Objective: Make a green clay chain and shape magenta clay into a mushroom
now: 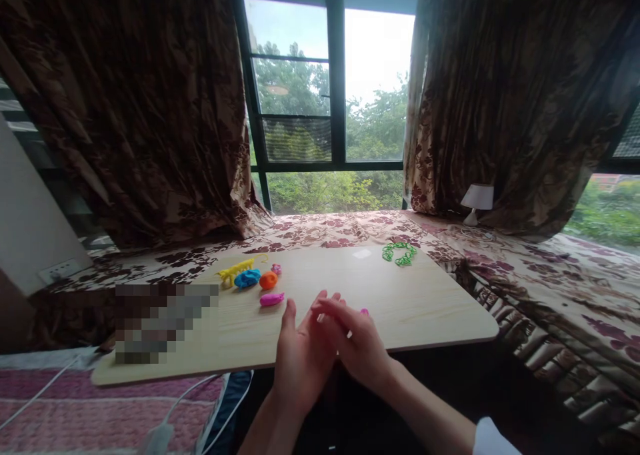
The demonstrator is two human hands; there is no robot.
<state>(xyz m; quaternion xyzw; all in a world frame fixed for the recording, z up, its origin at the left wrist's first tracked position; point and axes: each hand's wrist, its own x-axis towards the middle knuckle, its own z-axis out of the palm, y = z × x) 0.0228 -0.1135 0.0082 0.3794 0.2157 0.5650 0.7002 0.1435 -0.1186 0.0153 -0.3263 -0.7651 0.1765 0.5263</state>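
Note:
My left hand is palm up over the table's near edge, fingers stretched out and thumb raised. Across its palm lies my right hand, its fingers extended and slightly curved. Whether anything sits between the palms is hidden. A small bright pink piece peeks out just behind my right hand. Left of my hands, a magenta clay-like lump rests on the table. Beyond it are an orange ball-like lump, a blue lump, a yellow animal-like figure and a small pink patterned piece.
A pale wooden table with rounded corners spans the front. Green leafy loops lie at its far right. A blurred patch covers the left end. Behind are a flower-patterned ledge, a white lamp, curtains and a window. White cables hang lower left.

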